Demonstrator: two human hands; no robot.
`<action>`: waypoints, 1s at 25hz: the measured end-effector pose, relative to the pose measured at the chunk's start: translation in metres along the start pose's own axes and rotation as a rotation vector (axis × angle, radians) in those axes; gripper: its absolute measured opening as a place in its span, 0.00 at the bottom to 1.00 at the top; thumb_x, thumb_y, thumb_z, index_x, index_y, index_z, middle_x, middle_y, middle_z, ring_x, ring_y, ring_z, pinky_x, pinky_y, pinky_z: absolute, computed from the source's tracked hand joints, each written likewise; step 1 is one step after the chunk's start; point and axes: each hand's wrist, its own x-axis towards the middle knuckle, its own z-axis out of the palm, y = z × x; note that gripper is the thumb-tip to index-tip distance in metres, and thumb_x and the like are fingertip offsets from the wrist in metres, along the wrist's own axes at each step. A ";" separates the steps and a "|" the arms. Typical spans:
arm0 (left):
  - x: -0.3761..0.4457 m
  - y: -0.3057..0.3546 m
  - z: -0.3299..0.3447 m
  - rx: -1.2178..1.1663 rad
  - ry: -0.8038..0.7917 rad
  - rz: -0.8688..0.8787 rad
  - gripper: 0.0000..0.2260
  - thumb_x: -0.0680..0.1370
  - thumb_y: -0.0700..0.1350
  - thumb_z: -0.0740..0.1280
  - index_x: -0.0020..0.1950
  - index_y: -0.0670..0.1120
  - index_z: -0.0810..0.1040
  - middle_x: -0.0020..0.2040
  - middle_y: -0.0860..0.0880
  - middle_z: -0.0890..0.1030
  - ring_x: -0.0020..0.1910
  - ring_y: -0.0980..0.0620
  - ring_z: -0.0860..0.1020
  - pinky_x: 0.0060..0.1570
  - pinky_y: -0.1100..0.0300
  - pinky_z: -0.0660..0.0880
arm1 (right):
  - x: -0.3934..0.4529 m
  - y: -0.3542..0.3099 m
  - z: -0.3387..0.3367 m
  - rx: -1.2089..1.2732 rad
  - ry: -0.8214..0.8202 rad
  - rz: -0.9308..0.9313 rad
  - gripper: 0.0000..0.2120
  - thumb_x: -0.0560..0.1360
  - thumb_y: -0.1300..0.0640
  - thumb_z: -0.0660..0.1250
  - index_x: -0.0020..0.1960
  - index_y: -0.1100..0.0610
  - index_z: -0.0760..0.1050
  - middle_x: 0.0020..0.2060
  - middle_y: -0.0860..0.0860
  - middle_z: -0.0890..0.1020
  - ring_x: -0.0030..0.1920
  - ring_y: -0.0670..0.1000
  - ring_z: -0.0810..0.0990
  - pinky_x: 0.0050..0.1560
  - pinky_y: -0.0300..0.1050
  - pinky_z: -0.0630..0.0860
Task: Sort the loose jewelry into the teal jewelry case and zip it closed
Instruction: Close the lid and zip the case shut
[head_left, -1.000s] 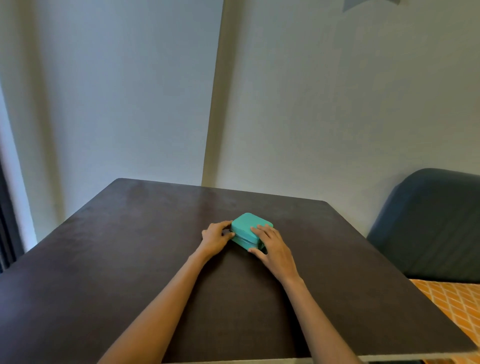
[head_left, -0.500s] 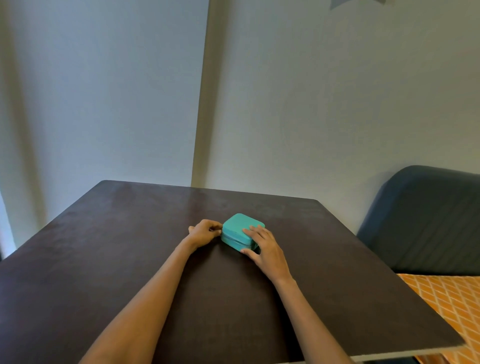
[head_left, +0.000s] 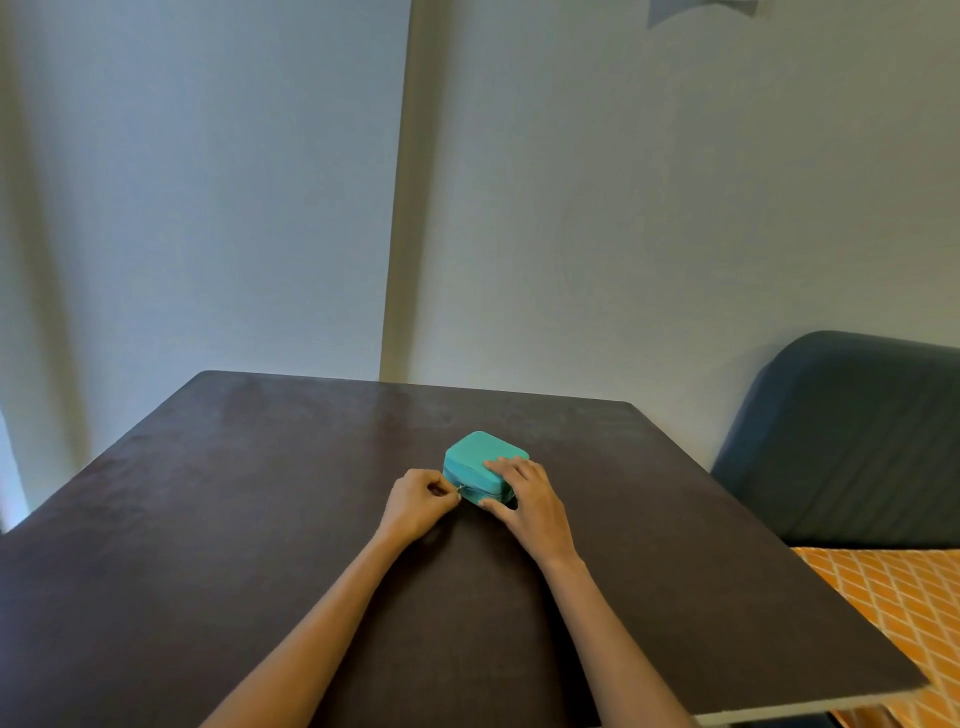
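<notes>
A dark table (head_left: 218, 519) fills the lower half of the frame, with pale walls behind it. Two bare forearms reach up from the bottom edge toward the middle of the picture.

Just left of centre, the left hand (head_left: 418, 501) has its fingers curled in, thumb and forefinger pinching a small metal zipper pull (head_left: 460, 488) at the near left corner of the teal jewelry case (head_left: 480, 457). The pull is tiny in this view, so how far the zipper has run cannot be told for sure, though the lid appears to sit flat on the base. The pinch looks made to draw the slider along the seam.

The case lies on the table a little right of centre, turned corner-on to the camera. No loose jewelry shows on the table, so the sorting seems done and the zipping is the step in hand.

To the right, the right hand (head_left: 527, 501) rests with spread, fairly straight fingers on the case's lid and its thumb against the near side, likely to brace the case so the pull does not drag it across the table.

At the right edge of the frame stand a dark blue chair (head_left: 852, 436) and, below it, an orange patterned cloth (head_left: 893, 597).
</notes>
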 end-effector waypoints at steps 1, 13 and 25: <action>-0.004 0.006 0.007 0.007 -0.011 0.008 0.02 0.74 0.43 0.70 0.40 0.48 0.81 0.42 0.50 0.82 0.37 0.59 0.77 0.38 0.69 0.73 | 0.000 0.000 0.000 -0.006 0.006 0.005 0.24 0.73 0.49 0.70 0.67 0.48 0.71 0.63 0.45 0.73 0.68 0.45 0.65 0.59 0.42 0.74; -0.012 0.020 0.025 -0.136 0.066 -0.024 0.04 0.75 0.45 0.69 0.41 0.47 0.78 0.43 0.48 0.81 0.38 0.56 0.78 0.44 0.67 0.75 | -0.003 -0.014 0.002 -0.315 0.074 -0.230 0.14 0.68 0.54 0.75 0.52 0.52 0.76 0.44 0.50 0.82 0.45 0.50 0.81 0.40 0.42 0.78; -0.022 0.033 0.032 0.411 -0.102 0.287 0.23 0.82 0.52 0.52 0.77 0.52 0.53 0.78 0.47 0.50 0.77 0.47 0.49 0.75 0.52 0.49 | -0.018 -0.007 -0.002 -0.104 0.025 0.053 0.13 0.80 0.59 0.59 0.63 0.61 0.68 0.49 0.58 0.83 0.44 0.57 0.83 0.42 0.51 0.79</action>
